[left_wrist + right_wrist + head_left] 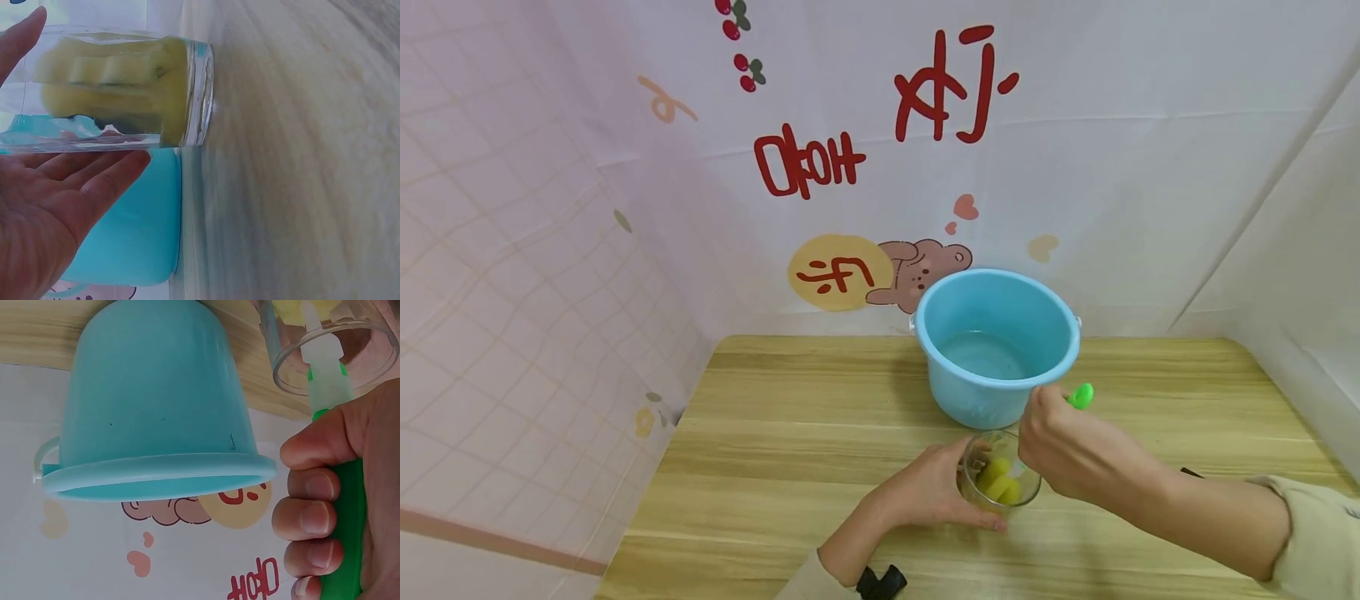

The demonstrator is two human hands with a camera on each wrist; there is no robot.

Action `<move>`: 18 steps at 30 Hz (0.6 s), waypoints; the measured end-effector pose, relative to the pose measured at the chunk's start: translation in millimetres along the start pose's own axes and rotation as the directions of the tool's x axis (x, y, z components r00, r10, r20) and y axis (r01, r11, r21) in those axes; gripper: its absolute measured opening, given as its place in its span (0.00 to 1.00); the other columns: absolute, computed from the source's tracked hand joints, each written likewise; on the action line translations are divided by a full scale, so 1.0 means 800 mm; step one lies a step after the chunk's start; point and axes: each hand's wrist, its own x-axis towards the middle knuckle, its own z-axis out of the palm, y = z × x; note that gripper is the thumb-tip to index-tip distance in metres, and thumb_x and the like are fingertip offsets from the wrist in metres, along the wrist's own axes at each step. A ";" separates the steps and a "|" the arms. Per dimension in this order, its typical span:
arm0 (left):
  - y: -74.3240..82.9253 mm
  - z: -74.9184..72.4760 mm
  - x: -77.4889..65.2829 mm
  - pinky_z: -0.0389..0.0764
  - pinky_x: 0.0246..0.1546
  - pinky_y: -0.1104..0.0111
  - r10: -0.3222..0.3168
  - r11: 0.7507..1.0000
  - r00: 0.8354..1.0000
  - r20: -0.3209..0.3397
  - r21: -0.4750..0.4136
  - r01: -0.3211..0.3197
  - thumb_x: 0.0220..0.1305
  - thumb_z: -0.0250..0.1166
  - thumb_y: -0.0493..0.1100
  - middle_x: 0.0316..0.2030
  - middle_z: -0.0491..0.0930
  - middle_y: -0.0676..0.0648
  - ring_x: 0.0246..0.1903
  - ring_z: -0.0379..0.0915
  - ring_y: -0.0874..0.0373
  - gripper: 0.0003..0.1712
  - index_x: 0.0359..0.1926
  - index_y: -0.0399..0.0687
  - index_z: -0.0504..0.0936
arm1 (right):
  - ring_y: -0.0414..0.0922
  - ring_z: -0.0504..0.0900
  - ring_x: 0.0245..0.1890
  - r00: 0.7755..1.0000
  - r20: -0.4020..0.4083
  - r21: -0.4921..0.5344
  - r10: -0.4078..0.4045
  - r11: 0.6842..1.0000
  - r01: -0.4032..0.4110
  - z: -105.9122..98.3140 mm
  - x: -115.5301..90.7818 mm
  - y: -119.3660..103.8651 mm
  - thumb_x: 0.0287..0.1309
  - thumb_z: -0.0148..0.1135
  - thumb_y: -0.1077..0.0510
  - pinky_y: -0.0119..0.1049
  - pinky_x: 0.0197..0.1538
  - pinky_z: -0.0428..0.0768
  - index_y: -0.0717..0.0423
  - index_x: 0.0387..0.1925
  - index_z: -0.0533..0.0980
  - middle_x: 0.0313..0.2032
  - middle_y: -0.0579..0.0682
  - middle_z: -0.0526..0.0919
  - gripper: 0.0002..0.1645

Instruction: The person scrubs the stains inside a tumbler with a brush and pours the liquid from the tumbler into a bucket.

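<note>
My left hand (925, 490) holds a clear drinking glass (201, 94) from its left side, thumb on the near side and fingers on the far side. In the head view the glass stands upright on the table, its mouth facing up. My right hand (1071, 446) grips the green handle (347, 531) of a cup brush above the rim. The brush's pale neck (328, 378) runs down into the glass. Its yellow sponge head (997, 483) is inside, low against the bottom in the left wrist view. Much of the handle is hidden by my right fist.
A light blue bucket (981, 404) stands just beyond the glass, with a shiny, water-like surface at its bottom. Beneath everything is a wood-grain table (775, 450). A printed white cloth (1112, 167) hangs behind the table, with more cloth at the sides.
</note>
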 end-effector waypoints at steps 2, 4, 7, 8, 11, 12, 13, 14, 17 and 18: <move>-0.001 0.000 -0.001 0.77 0.58 0.71 -0.001 1.000 1.000 0.001 0.000 0.001 0.51 0.84 0.58 0.56 0.78 0.62 0.56 0.74 0.70 0.47 0.68 0.62 0.70 | 0.50 0.59 0.19 1.000 -0.010 -0.006 -0.002 1.000 0.002 -0.003 0.000 0.000 0.46 0.52 0.58 0.37 0.32 0.60 0.69 0.17 0.60 0.14 0.62 0.62 0.18; -0.001 0.000 -0.001 0.76 0.58 0.72 -0.001 1.000 1.000 0.000 0.009 0.001 0.51 0.84 0.59 0.56 0.78 0.63 0.56 0.74 0.70 0.47 0.68 0.63 0.70 | 0.50 0.59 0.18 1.000 -0.016 0.000 -0.009 1.000 0.009 -0.006 0.000 0.000 0.45 0.52 0.58 0.36 0.32 0.59 0.69 0.18 0.60 0.14 0.62 0.61 0.17; 0.000 -0.001 -0.001 0.76 0.59 0.72 -0.001 1.000 1.000 -0.003 0.022 0.001 0.51 0.84 0.60 0.56 0.77 0.64 0.56 0.73 0.71 0.47 0.68 0.63 0.70 | 0.51 0.60 0.19 0.999 -0.031 -0.006 -0.019 1.000 0.019 -0.009 0.001 0.000 0.44 0.53 0.58 0.37 0.32 0.59 0.68 0.19 0.60 0.15 0.61 0.61 0.17; 0.000 -0.001 -0.001 0.76 0.59 0.72 -0.002 1.000 1.000 -0.003 0.024 0.002 0.51 0.84 0.60 0.56 0.77 0.64 0.56 0.73 0.71 0.47 0.68 0.63 0.70 | 0.51 0.59 0.19 0.999 -0.037 -0.008 -0.023 1.000 0.022 -0.010 0.001 0.001 0.44 0.53 0.58 0.36 0.32 0.59 0.68 0.19 0.61 0.15 0.61 0.61 0.16; 0.000 -0.001 -0.001 0.75 0.59 0.72 -0.001 1.000 1.000 0.000 0.021 0.001 0.51 0.84 0.59 0.57 0.77 0.65 0.57 0.72 0.72 0.47 0.69 0.62 0.70 | 0.50 0.59 0.18 0.998 -0.056 -0.005 -0.012 1.000 0.011 -0.012 0.006 0.001 0.43 0.53 0.58 0.36 0.32 0.58 0.68 0.17 0.60 0.14 0.60 0.60 0.16; 0.000 -0.001 -0.001 0.75 0.59 0.72 0.001 1.000 1.000 0.001 0.021 -0.001 0.52 0.84 0.59 0.57 0.77 0.64 0.56 0.72 0.72 0.48 0.69 0.61 0.70 | 0.50 0.60 0.18 0.998 -0.060 -0.005 -0.007 1.000 0.007 -0.012 0.008 0.001 0.43 0.53 0.58 0.36 0.31 0.58 0.68 0.17 0.60 0.14 0.60 0.60 0.17; 0.000 -0.001 -0.001 0.75 0.59 0.72 0.003 1.000 1.000 0.002 0.021 -0.003 0.52 0.84 0.59 0.58 0.77 0.64 0.56 0.72 0.72 0.48 0.69 0.61 0.70 | 0.50 0.60 0.18 0.998 -0.059 -0.007 -0.005 1.000 0.005 -0.013 0.010 0.002 0.43 0.53 0.58 0.36 0.31 0.58 0.68 0.16 0.60 0.14 0.60 0.60 0.17; -0.001 -0.001 -0.001 0.75 0.59 0.72 0.004 1.000 1.000 0.002 0.020 -0.005 0.52 0.84 0.59 0.58 0.77 0.64 0.56 0.73 0.72 0.47 0.69 0.61 0.70 | 0.50 0.60 0.18 0.998 -0.059 -0.007 0.000 1.000 0.000 -0.013 0.012 0.002 0.43 0.53 0.58 0.36 0.31 0.59 0.68 0.15 0.60 0.13 0.59 0.60 0.17; -0.001 -0.001 -0.001 0.76 0.58 0.72 0.014 1.000 1.000 0.003 0.022 -0.014 0.52 0.84 0.59 0.57 0.77 0.64 0.55 0.73 0.72 0.47 0.69 0.61 0.70 | 0.51 0.62 0.17 0.999 -0.050 -0.011 -0.005 1.000 0.004 -0.013 0.017 0.004 0.45 0.52 0.57 0.37 0.30 0.61 0.66 0.15 0.60 0.13 0.59 0.60 0.17; -0.001 -0.002 -0.001 0.76 0.57 0.73 0.017 1.000 1.000 0.006 0.020 -0.017 0.52 0.84 0.59 0.57 0.78 0.64 0.55 0.73 0.72 0.46 0.69 0.62 0.71 | 0.52 0.62 0.18 0.999 -0.049 -0.013 -0.009 1.000 0.008 -0.013 0.019 0.004 0.45 0.53 0.57 0.37 0.30 0.61 0.65 0.15 0.60 0.14 0.59 0.61 0.17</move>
